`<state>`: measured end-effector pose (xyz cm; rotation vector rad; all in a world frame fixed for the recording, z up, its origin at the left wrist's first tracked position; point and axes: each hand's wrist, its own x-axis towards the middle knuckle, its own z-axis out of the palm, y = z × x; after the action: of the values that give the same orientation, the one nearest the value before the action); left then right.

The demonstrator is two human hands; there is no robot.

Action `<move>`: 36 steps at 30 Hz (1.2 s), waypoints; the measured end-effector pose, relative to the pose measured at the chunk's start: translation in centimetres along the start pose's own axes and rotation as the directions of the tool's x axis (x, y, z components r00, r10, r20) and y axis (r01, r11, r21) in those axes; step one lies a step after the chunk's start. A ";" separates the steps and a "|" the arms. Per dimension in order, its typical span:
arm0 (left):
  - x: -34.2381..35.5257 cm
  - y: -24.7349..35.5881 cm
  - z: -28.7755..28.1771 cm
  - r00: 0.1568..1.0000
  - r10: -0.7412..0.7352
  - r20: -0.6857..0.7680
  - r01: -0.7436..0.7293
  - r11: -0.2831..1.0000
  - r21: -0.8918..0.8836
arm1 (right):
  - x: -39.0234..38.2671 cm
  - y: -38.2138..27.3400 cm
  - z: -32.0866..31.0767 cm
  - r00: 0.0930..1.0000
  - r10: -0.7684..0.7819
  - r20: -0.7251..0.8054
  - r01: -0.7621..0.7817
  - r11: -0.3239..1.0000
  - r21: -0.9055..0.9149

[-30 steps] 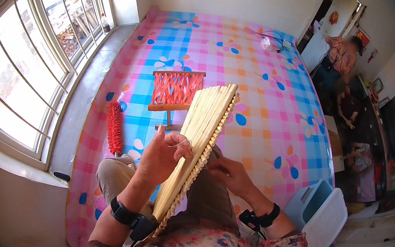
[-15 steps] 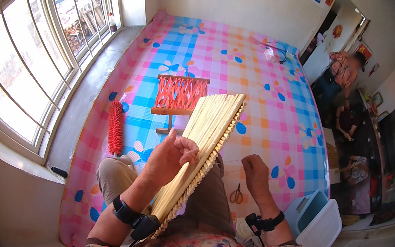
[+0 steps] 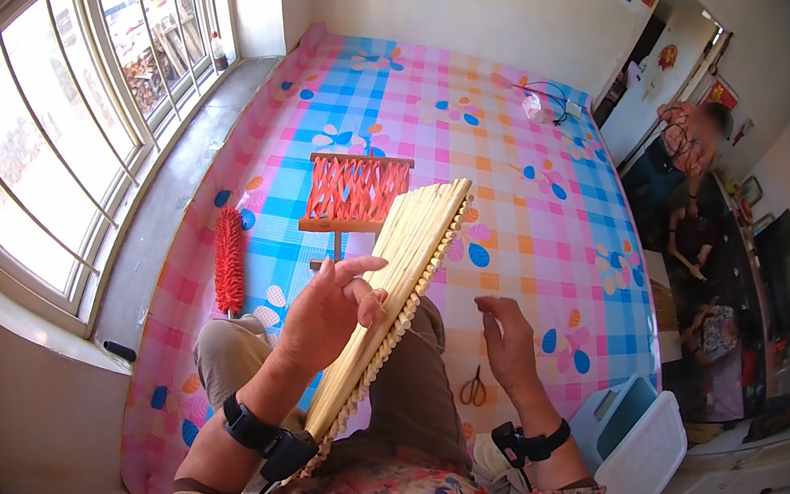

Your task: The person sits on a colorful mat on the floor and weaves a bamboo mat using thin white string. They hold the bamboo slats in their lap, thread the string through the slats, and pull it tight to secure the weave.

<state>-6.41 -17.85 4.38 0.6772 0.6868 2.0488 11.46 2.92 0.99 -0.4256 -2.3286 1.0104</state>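
Note:
A long flat panel of pale straw-like stalks (image 3: 394,272), with a knobbly row of stalk ends down its right edge, slants up from my lap. My left hand (image 3: 323,316) is at the panel's left side, index finger stretched out and the other fingers loosely bent, with nothing visible in its grip. To the right of the panel, my right hand (image 3: 510,341) hangs apart from it, fingers parted. A thin pale thread (image 3: 423,338) shows faintly by the knobbly edge; where it runs I cannot tell.
Scissors (image 3: 474,387) lie near my right knee. Beyond the panel stands a wooden frame wound with red strips (image 3: 354,193). A red fluffy duster (image 3: 228,262) lies left, a plastic bin (image 3: 634,448) stands right. Another person (image 3: 680,146) is at the far right.
My left hand's fingers have spread from a pinch. My right hand's fingers have opened and lifted a little. The thread between them no longer shows taut, and the panel's top has shifted left.

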 end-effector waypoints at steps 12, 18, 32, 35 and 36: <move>-0.6 1.1 0.6 0.993 0.118 -0.003 -0.116 0.975 0.189 | 1.0 -7.4 3.1 0.929 0.027 0.368 -0.202 0.872 0.447; -1.0 0.5 1.2 0.980 0.127 -0.152 -0.119 0.991 0.056 | 1.4 -6.4 2.9 0.956 0.039 0.291 -0.181 0.858 0.481; -0.4 0.0 0.4 0.985 0.038 -0.167 -0.052 0.995 -0.085 | 1.2 -4.0 2.1 0.923 0.206 0.326 -0.369 0.720 0.588; -0.4 0.5 0.8 0.982 0.040 -0.187 -0.032 0.998 0.044 | 1.0 -3.9 2.4 0.942 0.160 0.296 -0.333 0.571 0.751; -0.5 0.5 0.9 0.981 0.042 -0.191 -0.033 0.998 0.052 | 0.9 -3.9 2.6 0.948 0.151 0.279 -0.316 0.499 0.807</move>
<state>-5.84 -18.35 5.23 0.5267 0.8422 2.1571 8.90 -0.65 2.76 -0.2448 -1.5973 2.2313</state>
